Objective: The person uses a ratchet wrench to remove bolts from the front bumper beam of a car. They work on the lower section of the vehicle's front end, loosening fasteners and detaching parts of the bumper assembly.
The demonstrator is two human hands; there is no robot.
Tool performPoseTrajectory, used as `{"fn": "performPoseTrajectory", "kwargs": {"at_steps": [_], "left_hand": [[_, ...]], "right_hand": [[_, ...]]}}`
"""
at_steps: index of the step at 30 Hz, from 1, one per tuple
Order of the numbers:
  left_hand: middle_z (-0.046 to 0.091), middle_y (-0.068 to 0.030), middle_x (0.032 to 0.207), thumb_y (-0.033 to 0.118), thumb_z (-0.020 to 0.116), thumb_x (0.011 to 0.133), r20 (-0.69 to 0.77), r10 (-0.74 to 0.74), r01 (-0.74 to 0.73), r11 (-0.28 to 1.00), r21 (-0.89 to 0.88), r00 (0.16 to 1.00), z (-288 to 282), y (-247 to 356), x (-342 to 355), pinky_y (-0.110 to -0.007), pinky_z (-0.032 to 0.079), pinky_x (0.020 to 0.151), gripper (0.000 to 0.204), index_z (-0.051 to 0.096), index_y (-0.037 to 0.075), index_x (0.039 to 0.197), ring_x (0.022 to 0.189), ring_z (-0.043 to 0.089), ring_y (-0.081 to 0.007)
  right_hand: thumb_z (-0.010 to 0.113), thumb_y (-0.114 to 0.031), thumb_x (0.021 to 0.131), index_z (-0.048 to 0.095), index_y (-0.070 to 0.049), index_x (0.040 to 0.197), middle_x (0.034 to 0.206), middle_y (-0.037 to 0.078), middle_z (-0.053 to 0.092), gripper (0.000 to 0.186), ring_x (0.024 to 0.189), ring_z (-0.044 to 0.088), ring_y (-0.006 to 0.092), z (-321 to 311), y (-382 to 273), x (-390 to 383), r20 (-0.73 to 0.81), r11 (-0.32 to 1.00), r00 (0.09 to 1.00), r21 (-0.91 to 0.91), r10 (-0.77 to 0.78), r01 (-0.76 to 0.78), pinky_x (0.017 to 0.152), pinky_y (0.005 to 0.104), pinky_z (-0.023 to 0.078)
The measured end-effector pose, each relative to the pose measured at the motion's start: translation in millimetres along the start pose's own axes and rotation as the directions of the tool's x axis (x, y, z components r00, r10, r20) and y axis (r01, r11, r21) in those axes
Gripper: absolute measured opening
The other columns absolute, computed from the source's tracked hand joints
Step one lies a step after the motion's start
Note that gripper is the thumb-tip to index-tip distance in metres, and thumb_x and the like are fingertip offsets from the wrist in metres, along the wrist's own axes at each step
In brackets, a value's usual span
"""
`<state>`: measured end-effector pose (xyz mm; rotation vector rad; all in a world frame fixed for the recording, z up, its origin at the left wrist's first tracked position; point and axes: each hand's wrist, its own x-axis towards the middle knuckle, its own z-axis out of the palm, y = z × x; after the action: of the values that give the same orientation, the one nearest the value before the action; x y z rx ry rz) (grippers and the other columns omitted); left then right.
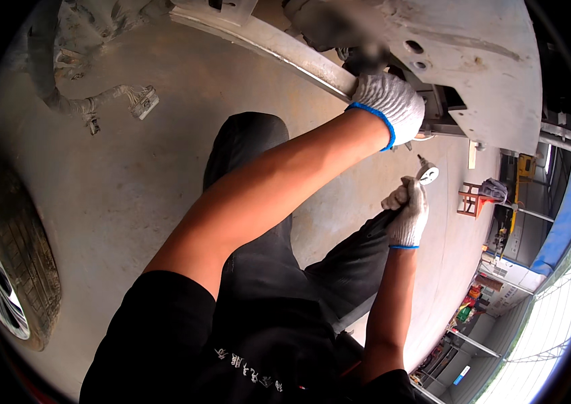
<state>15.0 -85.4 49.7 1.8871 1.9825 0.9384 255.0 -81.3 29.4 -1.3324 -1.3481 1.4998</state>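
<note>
My left hand [393,104], in a white knit glove with a blue cuff, reaches up into the metal car structure beside a long pale rail [278,50]. Its fingers are hidden behind the glove's back and the metal parts, so what they touch does not show. Lower and to the right, my right hand [408,214], gloved the same way, is closed around what looks like a ratchet wrench [428,175]. The tool's round, shiny head sticks out above the fist, with a narrow dark tip pointing up toward the structure. Its handle is mostly covered by my fingers.
A large pale metal panel [481,67] with holes hangs at the upper right. Loose wiring with a connector [142,102] dangles at the upper left. At far left stands a car wheel [26,269]. A small reddish-brown stool [472,200] is farther off, right.
</note>
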Motion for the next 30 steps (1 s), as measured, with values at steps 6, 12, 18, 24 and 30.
{"fn": "performPoseTrajectory", "kwargs": {"at_steps": [6,12,18,24,30], "left_hand": [[0.072,-0.0193,0.09,0.023,0.054,0.083,-0.029,-0.021,0.021,1.0,0.002,0.999,2,0,-1,-0.048,0.056,0.07,0.028,0.076,0.007,0.087,0.081,0.071,-0.0353],[0.072,-0.0172,0.091,0.03,0.05,0.086,-0.081,-0.033,0.038,0.997,0.062,0.996,5,3,-3,-0.049,0.055,0.071,0.033,0.076,0.009,0.087,0.083,0.07,-0.0343],[0.07,-0.0191,0.085,0.033,0.046,0.09,-0.138,0.019,0.003,0.987,0.161,0.99,22,-3,-2,-0.05,0.055,0.075,0.036,0.072,0.008,0.088,0.08,0.068,-0.0368],[0.07,-0.0231,0.087,0.026,0.049,0.085,-0.029,-0.118,0.121,0.98,0.16,0.993,-14,-2,-33,-0.049,0.055,0.076,0.033,0.072,0.003,0.081,0.082,0.07,-0.0378],[0.069,-0.0193,0.083,0.036,0.042,0.091,-0.133,0.029,0.0,0.977,0.212,0.991,13,-1,-3,-0.05,0.054,0.076,0.041,0.07,0.007,0.083,0.078,0.067,-0.0382]], "right_hand": [[0.057,-0.035,0.098,0.05,0.002,0.108,0.068,-0.001,0.038,0.039,0.057,0.035,0.0112,22,-33,-3,0.064,0.992,0.994,0.094,-0.089,0.083,0.058,0.0297,0.036],[0.057,-0.03,0.097,0.052,-0.001,0.102,0.067,-0.001,0.04,0.029,0.055,0.034,0.0098,21,-45,5,0.1,0.989,0.984,0.017,-0.145,0.144,0.052,0.0272,0.033],[0.064,-0.019,0.09,0.056,0.002,0.101,0.072,0.005,0.053,0.025,0.059,0.052,0.0158,-8,-36,14,0.081,0.985,0.982,-0.011,-0.171,0.172,0.058,0.0316,0.049],[0.062,-0.016,0.089,0.056,0.002,0.098,0.074,0.007,0.056,0.022,0.062,0.056,0.0167,-19,-36,31,0.144,0.969,0.969,-0.115,-0.202,0.219,0.061,0.0313,0.05],[0.06,-0.013,0.089,0.055,0.003,0.096,0.073,0.008,0.056,0.017,0.062,0.056,0.0171,-11,-44,40,0.228,0.972,0.95,-0.045,-0.215,0.231,0.062,0.0314,0.05]]}}
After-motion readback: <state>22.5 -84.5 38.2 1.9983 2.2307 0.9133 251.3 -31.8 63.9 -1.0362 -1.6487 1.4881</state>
